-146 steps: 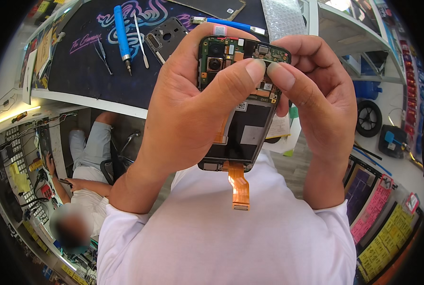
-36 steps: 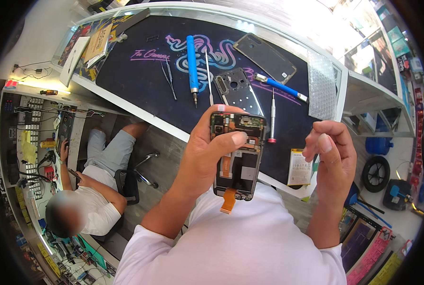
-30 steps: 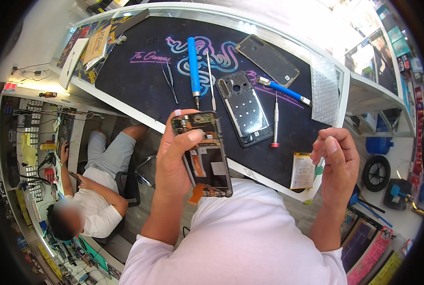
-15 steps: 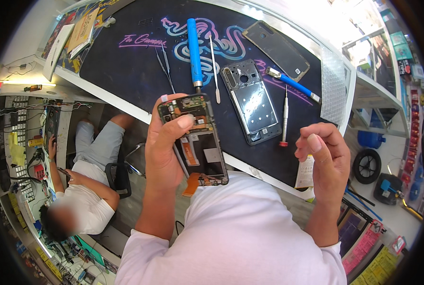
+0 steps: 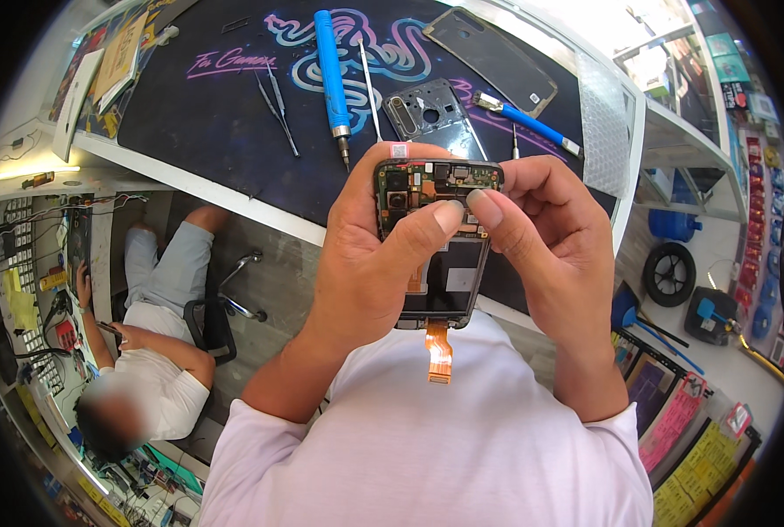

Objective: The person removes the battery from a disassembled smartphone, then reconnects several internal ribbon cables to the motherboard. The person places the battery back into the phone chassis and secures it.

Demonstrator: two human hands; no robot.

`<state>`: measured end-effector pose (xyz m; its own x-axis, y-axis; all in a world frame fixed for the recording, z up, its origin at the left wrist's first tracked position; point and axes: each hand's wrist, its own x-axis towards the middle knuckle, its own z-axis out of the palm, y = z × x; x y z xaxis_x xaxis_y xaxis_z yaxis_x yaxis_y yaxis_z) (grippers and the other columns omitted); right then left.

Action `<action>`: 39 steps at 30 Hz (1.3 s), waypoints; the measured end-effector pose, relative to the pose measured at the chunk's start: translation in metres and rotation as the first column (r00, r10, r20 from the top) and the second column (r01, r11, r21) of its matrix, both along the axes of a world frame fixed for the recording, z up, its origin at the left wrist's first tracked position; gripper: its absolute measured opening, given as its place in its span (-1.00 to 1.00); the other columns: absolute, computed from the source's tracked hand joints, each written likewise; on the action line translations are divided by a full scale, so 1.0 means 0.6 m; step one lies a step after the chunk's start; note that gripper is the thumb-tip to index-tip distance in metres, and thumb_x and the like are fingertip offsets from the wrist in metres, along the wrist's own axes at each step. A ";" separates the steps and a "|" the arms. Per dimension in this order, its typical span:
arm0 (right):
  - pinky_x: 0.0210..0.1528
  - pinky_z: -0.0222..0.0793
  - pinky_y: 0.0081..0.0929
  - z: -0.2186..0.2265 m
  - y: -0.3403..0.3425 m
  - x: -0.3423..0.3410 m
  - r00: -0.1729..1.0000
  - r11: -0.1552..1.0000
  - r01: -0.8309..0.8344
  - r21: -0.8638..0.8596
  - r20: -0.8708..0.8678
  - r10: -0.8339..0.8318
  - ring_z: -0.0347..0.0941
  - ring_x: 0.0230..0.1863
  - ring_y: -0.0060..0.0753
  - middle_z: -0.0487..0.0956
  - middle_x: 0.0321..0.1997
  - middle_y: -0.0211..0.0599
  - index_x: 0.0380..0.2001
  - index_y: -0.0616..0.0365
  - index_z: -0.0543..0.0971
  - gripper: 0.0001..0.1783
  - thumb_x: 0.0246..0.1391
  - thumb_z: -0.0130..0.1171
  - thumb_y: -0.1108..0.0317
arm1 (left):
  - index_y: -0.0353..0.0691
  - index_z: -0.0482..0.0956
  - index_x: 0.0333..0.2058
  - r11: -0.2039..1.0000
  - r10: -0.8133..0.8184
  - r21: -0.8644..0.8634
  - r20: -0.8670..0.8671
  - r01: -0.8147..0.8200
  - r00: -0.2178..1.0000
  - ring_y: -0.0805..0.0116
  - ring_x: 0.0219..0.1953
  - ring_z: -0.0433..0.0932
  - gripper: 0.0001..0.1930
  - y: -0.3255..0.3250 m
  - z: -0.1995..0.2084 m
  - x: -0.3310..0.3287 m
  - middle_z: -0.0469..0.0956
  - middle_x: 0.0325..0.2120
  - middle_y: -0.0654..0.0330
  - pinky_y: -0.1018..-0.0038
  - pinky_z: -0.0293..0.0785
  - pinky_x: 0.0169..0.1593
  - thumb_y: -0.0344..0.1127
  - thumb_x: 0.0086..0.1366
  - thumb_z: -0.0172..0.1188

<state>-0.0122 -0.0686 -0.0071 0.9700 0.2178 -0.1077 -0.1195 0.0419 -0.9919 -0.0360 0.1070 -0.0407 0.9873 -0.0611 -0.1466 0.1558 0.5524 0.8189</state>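
An opened smartphone is held up in front of my chest, its circuit board exposed at the top and a dark panel below. My left hand wraps its left side, thumb lying over the board. On the right edge, my right hand grips with curled fingers, and its thumb presses on the board beside the left thumb. From the lower end hangs an orange flex cable. Beyond the hands lies a dark phone housing, partly hidden by them. Whatever is under the thumbs is hidden.
On the black mat lie tweezers, a blue screwdriver, a thin metal pry tool, a phone back cover and a blue-handled tool. Bubble wrap lines the right edge. A person sits at left.
My right hand has moved left and taken hold of the phone's right side. The phone has shifted right and turned more upright, its flex cable now hanging straight down.
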 end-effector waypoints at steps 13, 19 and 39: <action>-0.25 0.33 -0.73 0.002 -0.045 0.014 0.998 1.000 -0.029 -0.002 -0.060 0.029 0.48 -0.27 -0.79 0.70 -0.21 -0.52 -0.05 0.23 0.68 -0.77 0.43 0.45 0.31 | -0.24 0.56 0.08 0.987 -0.137 0.081 -0.030 0.139 0.990 0.65 -0.15 0.58 -0.72 -0.010 0.007 0.022 0.66 -0.19 0.31 0.55 0.55 -0.02 -0.24 0.57 0.38; -0.21 0.37 -0.71 0.003 -0.062 0.015 0.998 1.000 -0.004 0.016 -0.063 0.005 0.51 -0.26 -0.74 0.72 -0.17 -0.48 0.09 0.20 0.72 -0.66 0.44 0.44 0.19 | -0.20 0.55 0.05 0.979 -0.194 0.056 -0.010 0.194 0.981 0.59 -0.12 0.63 -0.72 -0.021 0.012 0.035 0.69 -0.16 0.28 0.54 0.56 0.02 -0.22 0.54 0.39; 0.43 0.39 -0.22 0.039 -0.133 -0.053 0.626 0.748 0.409 -0.522 0.757 0.185 0.51 0.36 -0.16 0.58 0.31 -0.11 0.40 0.15 0.51 0.01 -0.01 0.75 -0.05 | -0.14 0.44 0.07 0.976 0.044 -0.214 -0.011 -0.046 0.999 0.46 -0.15 0.77 -0.68 -0.064 0.012 0.068 0.72 -0.12 0.22 0.39 0.77 -0.03 -0.31 0.52 0.40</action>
